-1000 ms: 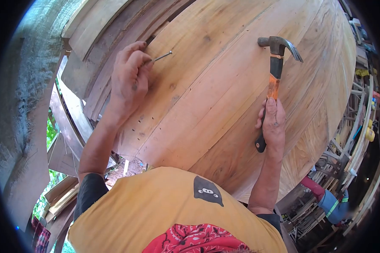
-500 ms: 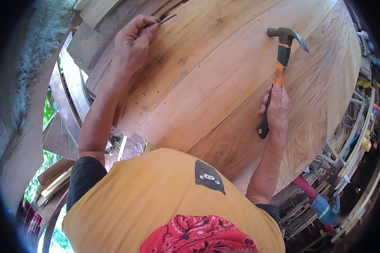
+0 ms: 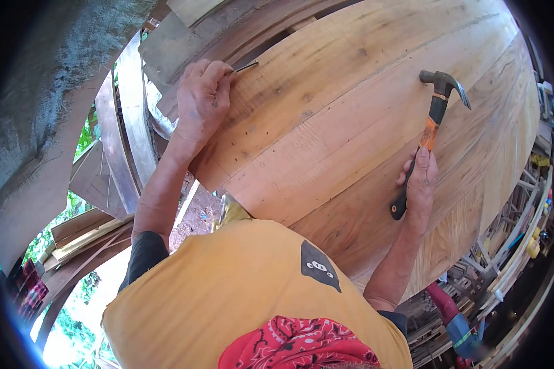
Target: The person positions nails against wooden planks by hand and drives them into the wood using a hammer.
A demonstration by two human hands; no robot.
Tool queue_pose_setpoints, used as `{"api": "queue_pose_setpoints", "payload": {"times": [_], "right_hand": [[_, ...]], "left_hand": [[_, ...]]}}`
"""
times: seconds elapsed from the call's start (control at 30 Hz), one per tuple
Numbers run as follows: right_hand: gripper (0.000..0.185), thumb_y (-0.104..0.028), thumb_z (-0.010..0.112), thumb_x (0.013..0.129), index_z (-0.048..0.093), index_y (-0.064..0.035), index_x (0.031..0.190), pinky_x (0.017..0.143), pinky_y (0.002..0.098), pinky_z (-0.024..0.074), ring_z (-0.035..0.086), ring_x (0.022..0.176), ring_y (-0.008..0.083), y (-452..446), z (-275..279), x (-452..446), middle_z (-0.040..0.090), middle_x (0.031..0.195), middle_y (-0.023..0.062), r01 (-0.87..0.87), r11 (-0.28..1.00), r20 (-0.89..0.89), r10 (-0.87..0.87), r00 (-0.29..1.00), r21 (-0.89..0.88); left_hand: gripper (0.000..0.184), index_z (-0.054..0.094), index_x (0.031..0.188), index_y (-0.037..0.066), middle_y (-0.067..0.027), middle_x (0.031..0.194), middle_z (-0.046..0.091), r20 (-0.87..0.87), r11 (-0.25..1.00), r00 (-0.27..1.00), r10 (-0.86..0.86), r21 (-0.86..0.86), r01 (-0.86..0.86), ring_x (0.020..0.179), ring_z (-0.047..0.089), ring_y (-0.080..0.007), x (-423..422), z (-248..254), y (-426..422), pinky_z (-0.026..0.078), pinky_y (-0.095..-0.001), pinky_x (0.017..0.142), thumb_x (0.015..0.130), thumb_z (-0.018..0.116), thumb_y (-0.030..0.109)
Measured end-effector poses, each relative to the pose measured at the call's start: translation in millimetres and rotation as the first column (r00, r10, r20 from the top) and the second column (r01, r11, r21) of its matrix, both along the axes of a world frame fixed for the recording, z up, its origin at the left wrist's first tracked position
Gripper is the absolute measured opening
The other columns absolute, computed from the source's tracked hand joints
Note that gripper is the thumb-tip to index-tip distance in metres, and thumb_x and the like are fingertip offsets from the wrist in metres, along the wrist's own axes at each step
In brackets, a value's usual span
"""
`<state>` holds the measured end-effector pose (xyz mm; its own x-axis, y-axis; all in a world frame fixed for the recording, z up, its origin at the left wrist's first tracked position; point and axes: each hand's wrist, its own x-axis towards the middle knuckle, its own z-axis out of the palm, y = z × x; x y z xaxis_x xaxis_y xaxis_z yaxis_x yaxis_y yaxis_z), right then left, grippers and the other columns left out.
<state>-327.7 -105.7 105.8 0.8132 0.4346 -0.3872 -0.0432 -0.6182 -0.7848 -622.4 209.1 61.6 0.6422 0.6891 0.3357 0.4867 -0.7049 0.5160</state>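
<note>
My left hand (image 3: 204,101) is pinched closed on a thin dark nail (image 3: 246,66), whose end sticks out to the right past the fingers. The hand is at the left edge of a broad curved surface of wooden planks (image 3: 326,141); whether the nail touches the wood, I cannot tell. On the right, my right hand (image 3: 421,178) is wrapped around the black-and-orange handle of a claw hammer (image 3: 433,123). The hammer's head points away from me, over the planks, with its claw to the right.
Boards and curved timbers (image 3: 117,147) stand along the left, with greenery behind. A large weathered panel (image 3: 37,111) fills the upper left. At the lower right are piled lumber (image 3: 437,344), yellow containers (image 3: 532,248) and another person's clothed leg (image 3: 458,329).
The view has shifted, so everything sits lower and further right. My left hand has turned, showing more of its back, and still pinches the nail. The hammer stays in my right hand.
</note>
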Motion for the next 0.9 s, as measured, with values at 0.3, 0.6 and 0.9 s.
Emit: {"api": "queue_pose_setpoints", "payload": {"times": [0.3, 0.6, 0.9], "right_hand": [[0.039, -0.041, 0.045, 0.113, 0.056, -0.0054, 0.101, 0.051, 0.0263, 0.0454, 0.052, 0.055, 0.0102, 2, 5, -4, 0.053, 0.074, 0.0016, 0.007, 1.0, 0.006, -0.007, 1.0, -0.017], [0.04, -0.04, 0.049, 0.112, 0.053, -0.0033, 0.098, 0.05, 0.0287, 0.0468, 0.055, 0.053, 0.0117, -1, 2, -1, 0.055, 0.071, 0.0034, 0.002, 0.999, 0.025, -0.001, 1.0, -0.038], [0.042, -0.044, 0.053, 0.11, 0.053, -0.0034, 0.099, 0.051, 0.0323, 0.0476, 0.057, 0.053, 0.0146, -2, 4, -1, 0.057, 0.069, 0.005, 0.013, 0.999, 0.0, -0.014, 1.0, -0.039]], "left_hand": [[0.003, 0.067, 0.093, 0.001, -0.0138, 0.082, 0.063, 0.104, 0.985, 0.994, 0.032, -0.174, -0.014, 0.079, 0.064, -0.0302, 0, -5, 2, 0.049, -0.0377, 0.073, 0.09, 0.065, -0.001], [0.002, 0.063, 0.097, 0.0, -0.0155, 0.087, 0.065, 0.235, 0.921, 0.972, 0.004, -0.378, 0.088, 0.081, 0.063, -0.0308, 30, -3, 1, 0.049, -0.0371, 0.074, 0.095, 0.063, 0.0], [0.012, 0.065, 0.105, 0.001, -0.0211, 0.094, 0.067, 0.192, 0.784, 0.967, -0.169, -0.568, 0.25, 0.085, 0.065, -0.0351, 233, 3, 44, 0.05, -0.0395, 0.076, 0.097, 0.064, 0.01]]}}
